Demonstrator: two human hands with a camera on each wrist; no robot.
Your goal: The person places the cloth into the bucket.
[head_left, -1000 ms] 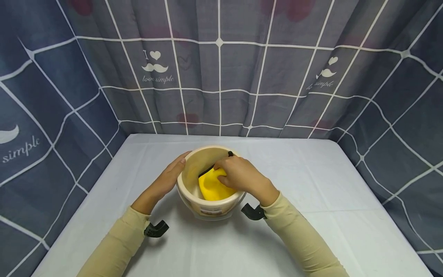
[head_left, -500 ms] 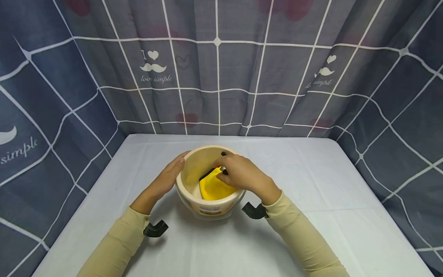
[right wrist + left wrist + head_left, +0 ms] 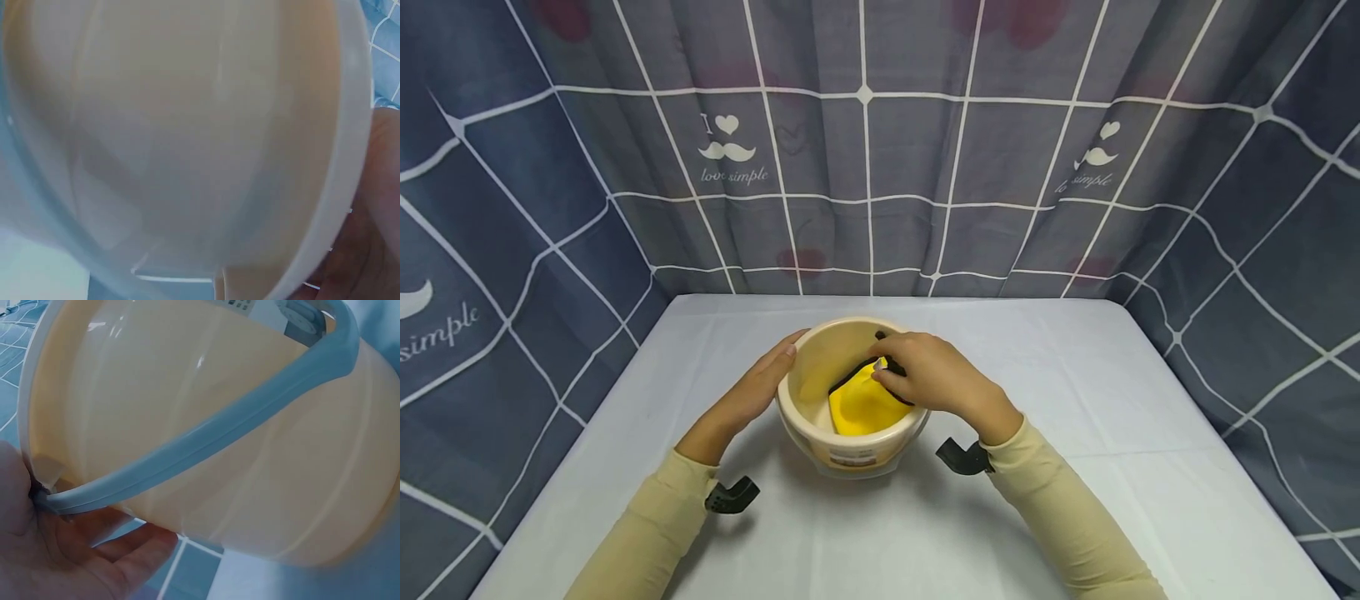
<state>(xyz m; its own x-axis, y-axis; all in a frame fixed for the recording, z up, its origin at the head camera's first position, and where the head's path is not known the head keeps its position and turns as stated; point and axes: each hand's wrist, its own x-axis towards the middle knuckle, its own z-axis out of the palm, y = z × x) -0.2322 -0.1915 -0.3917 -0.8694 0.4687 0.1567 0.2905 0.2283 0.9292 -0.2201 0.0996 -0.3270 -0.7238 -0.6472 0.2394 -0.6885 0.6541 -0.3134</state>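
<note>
A cream bucket [image 3: 811, 417] stands upright on the table, and a yellow cloth item with black edging [image 3: 857, 407] lies inside it. At the bucket's left rim, my left hand [image 3: 763, 383] holds on, thumb by the rim and fingers along the outer wall. In the left wrist view, the bucket's pale handle [image 3: 206, 434] hangs aslant across the wall, its end beside that hand. Over the right rim reaches my right hand [image 3: 936, 375], pinching the cloth item's black edge. A small black tip [image 3: 881, 335] shows beyond its fingers. The right wrist view shows mostly bucket wall.
A white cloth covers the table [image 3: 1037, 500]. Dark grid-patterned curtains [image 3: 917, 158] enclose the back and both sides. A label [image 3: 852, 458] is on the bucket's front. Black wrist mounts [image 3: 732, 496] stick out below both wrists.
My right hand has shifted slightly right, and more of the cloth item's black edge shows at its right side. The left hand stays at the bucket's rim.
</note>
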